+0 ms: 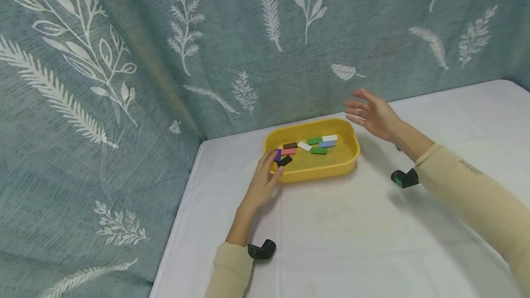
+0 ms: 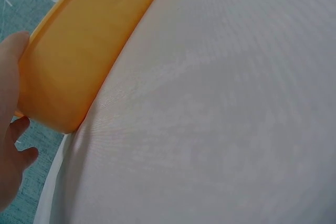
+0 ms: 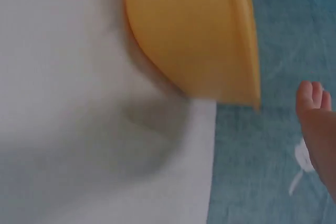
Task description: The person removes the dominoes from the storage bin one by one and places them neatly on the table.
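A yellow plastic tray (image 1: 314, 174) stands on the table near its back edge. Inside lie small oblong blocks: a black block (image 1: 285, 161), a purple block (image 1: 278, 155), a pink block (image 1: 288, 151), a brown block (image 1: 290, 145), a blue block (image 1: 327, 144), and some green and white ones. My left hand (image 1: 261, 185) is at the tray's left front corner, thumb and loosely extended fingers right at the rim. Beyond the right end, my right hand (image 1: 377, 116) hovers with fingers spread, apart from the tray; the right wrist view shows a gap between hand (image 3: 317, 119) and tray wall (image 3: 189, 40).
A white cloth (image 1: 331, 233) covers the table. Behind it and to the left hangs a green-blue curtain (image 1: 232, 49) with white leaf prints. Black camera mounts (image 1: 262, 249) sit at both wrists.
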Tool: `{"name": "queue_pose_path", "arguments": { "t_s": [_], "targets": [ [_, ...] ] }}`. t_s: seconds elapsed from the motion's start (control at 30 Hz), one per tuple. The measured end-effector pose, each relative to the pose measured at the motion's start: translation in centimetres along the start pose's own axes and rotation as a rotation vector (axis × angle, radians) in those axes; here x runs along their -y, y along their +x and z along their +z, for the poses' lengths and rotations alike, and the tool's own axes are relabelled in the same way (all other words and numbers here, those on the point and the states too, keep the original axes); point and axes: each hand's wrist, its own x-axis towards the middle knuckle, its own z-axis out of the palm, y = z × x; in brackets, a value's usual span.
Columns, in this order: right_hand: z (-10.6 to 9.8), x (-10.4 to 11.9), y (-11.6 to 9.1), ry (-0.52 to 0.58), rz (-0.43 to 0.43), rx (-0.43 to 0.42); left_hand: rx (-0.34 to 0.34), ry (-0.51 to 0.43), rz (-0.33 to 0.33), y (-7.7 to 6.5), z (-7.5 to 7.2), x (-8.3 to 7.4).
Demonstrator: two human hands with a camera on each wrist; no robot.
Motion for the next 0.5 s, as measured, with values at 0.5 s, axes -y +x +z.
{"name": "queue_pose_path", "arguments": {
  "t_s": [0.5],
  "targets": [
    [8.0,-8.1,5.0,-0.526,0.274,0.327,0.002,-0.017,-0.031,0.1,-0.1,0.0]
  ]
}}
